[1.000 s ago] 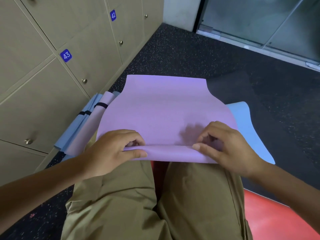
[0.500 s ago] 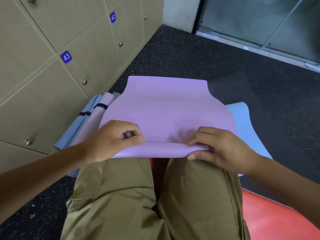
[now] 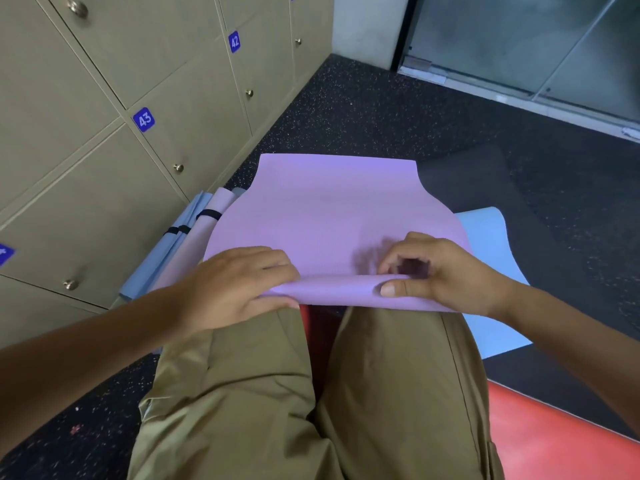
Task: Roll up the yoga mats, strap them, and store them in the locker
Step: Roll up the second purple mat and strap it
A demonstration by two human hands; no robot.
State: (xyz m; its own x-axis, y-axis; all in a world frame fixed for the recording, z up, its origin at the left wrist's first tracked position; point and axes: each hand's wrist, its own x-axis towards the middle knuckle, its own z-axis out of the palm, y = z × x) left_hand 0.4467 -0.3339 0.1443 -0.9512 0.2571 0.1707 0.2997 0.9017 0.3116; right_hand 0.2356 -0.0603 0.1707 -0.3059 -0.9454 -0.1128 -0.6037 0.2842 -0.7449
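Head: both hands curled on purple mat (image 3: 332,216) roll.

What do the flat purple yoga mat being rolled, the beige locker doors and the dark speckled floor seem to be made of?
Purple yoga mat: thin flexible foam or rubber, matte; it curls softly under the left hand and right hand and shows a fine texture.
Beige locker doors: probably laminate or painted board, smooth, with small metal knobs.
Dark speckled floor: likely rubber gym flooring, going by the flecks.

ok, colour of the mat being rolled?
Light purple mat, plain with a fine texture; both hands are on its rolled near edge. Head view, the only one.
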